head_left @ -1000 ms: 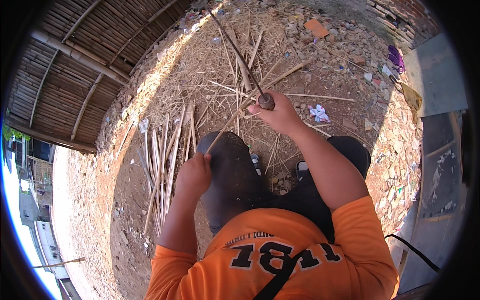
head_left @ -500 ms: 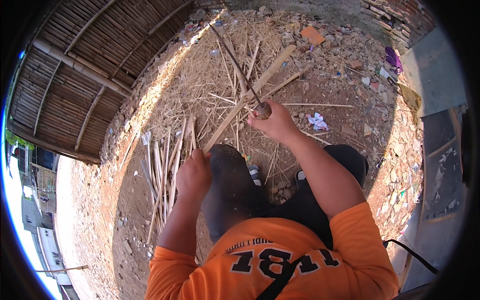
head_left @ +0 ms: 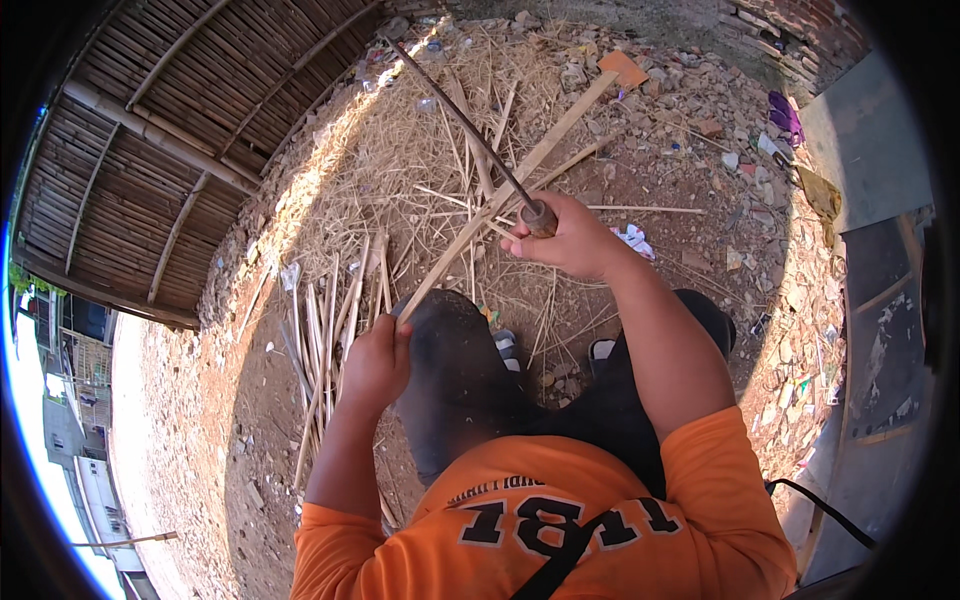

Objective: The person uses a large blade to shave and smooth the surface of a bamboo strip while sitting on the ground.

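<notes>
My left hand (head_left: 377, 365) is closed around the near end of a long, flat bamboo strip (head_left: 560, 134), beside my left knee. The strip slants away to the upper right. My right hand (head_left: 578, 240) grips the round wooden handle of a long-bladed knife (head_left: 540, 218). Its narrow, dark blade points to the far left and crosses over the strip. A thin pale sliver shows by the right thumb; whether it is held or part of the strip I cannot tell.
Bamboo strips (head_left: 325, 350) lie in a bundle left of my left leg. Straw-like shavings (head_left: 400, 150) cover the ground ahead, with rubble and litter to the right. A bamboo-slat wall (head_left: 150, 150) stands at upper left, grey panels (head_left: 875, 150) at right.
My left hand has drawn back slightly toward me and left. The strip's far end now reaches farther to the upper right. The right hand has moved slightly right, and the blade's tip has swung left.
</notes>
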Demonstrator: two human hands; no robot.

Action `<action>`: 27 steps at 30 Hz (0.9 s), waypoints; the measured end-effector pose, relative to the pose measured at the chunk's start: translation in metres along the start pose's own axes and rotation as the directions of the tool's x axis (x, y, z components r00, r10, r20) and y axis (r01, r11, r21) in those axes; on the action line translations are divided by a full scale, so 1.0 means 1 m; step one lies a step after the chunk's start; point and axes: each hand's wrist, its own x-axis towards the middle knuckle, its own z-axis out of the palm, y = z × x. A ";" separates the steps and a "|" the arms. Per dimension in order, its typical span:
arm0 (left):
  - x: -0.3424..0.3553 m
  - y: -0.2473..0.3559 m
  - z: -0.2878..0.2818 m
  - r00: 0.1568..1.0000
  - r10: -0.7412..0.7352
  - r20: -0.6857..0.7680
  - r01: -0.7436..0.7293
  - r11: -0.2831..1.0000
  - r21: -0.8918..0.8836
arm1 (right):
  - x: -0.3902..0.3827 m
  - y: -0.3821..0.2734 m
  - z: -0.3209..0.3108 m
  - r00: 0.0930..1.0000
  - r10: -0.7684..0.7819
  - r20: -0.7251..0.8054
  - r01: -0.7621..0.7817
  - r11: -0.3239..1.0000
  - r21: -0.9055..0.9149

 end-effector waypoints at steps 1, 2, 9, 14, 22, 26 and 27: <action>-0.002 0.000 -0.003 1.000 -0.001 0.001 0.001 1.000 0.000 | -0.001 -0.003 0.000 1.000 0.005 0.025 -0.005 1.000 0.012; -0.004 0.001 -0.005 1.000 0.000 0.026 0.001 1.000 -0.026 | -0.003 -0.005 -0.001 0.999 0.010 0.050 -0.011 1.000 0.023; -0.015 -0.004 -0.012 0.968 -0.086 0.237 0.158 0.939 -0.304 | -0.010 -0.013 -0.001 0.990 -0.082 0.111 0.057 0.975 0.214; -0.022 -0.012 -0.005 0.926 -0.093 0.366 0.274 0.833 -0.481 | -0.014 -0.020 -0.001 0.986 -0.088 0.144 0.025 0.919 0.393; -0.018 -0.005 0.009 0.869 0.097 0.486 0.357 0.558 -0.749 | -0.015 -0.019 -0.008 0.968 -0.206 0.146 0.086 0.813 0.576; -0.013 0.015 0.012 0.833 0.191 0.519 0.438 0.345 -0.830 | -0.019 -0.022 -0.007 0.967 -0.196 0.162 0.011 0.667 0.745; -0.012 0.020 0.013 0.830 0.215 0.514 0.443 0.303 -0.843 | -0.017 -0.018 -0.007 0.967 -0.198 0.162 0.013 0.670 0.742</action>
